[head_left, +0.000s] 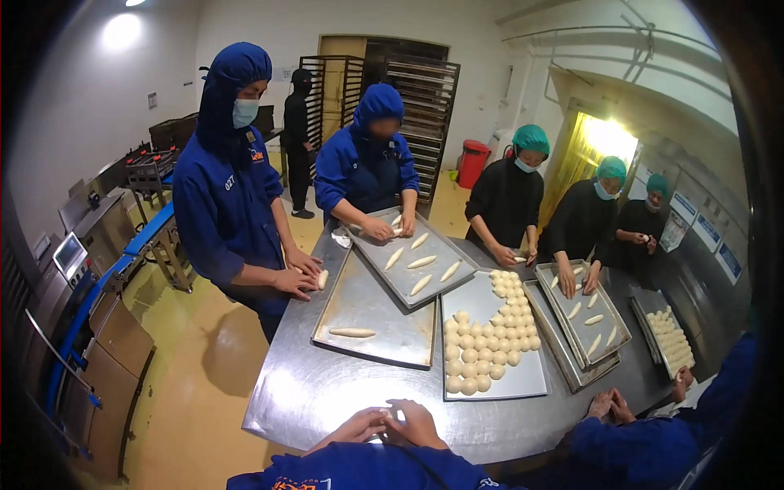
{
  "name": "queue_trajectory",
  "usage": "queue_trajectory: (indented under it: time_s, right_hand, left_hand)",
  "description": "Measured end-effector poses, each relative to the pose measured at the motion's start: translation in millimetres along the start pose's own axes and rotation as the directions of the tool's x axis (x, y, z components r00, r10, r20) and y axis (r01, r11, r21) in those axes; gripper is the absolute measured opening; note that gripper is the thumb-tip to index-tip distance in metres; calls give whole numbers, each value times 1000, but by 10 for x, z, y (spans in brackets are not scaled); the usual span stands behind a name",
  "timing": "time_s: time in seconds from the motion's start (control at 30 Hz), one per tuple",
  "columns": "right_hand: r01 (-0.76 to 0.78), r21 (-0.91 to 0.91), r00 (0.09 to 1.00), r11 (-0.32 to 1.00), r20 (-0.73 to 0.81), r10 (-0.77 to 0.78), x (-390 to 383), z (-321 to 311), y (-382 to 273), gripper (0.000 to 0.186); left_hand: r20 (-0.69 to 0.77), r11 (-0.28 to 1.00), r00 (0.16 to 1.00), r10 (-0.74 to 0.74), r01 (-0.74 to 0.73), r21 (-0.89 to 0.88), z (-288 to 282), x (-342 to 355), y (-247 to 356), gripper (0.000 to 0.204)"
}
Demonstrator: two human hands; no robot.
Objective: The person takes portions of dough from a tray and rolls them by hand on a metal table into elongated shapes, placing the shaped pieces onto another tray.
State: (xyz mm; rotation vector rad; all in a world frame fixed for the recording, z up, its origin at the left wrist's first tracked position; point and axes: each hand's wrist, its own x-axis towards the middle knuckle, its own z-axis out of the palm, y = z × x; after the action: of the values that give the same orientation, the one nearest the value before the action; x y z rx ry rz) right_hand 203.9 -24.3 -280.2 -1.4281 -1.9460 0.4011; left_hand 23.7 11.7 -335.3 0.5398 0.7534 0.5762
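Note:
My left hand (359, 425) and my right hand (416, 423) meet at the near edge of the steel table (298, 384). Their fingers are curled toward each other, with something small and pale between them that I cannot make out. Just beyond them lies a metal tray (376, 296) with a single spindle-shaped dough piece (352, 332) on it. To its right, a tray (523, 387) bears many round dough balls (482, 354). A further tray (435, 287), set askew and overlapping the first, carries several shaped dough pieces (421, 262).
Across the table, a co-worker (220, 180) presses dough on the steel; another (367, 163) works over the askew tray. On the right, several people stand around stacked trays (614, 331) and a dough-ball tray (686, 359). Behind are rack trolleys (418, 114), a red bin (473, 163) and a conveyor (135, 249).

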Motion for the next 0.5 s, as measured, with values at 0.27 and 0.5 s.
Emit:
queue_trajectory:
  time_s: [0.27,0.5]
  right_hand:
    - [-334,537,915,775,-12,402,-82,-183,194,51]
    - [-327,510,936,796,56,348,-204,-149,84,50]
  left_hand:
    - [119,995,992,-36,25,96,267,-58,297,37]
    - [95,996,995,-12,4,87,276,45,50,37]
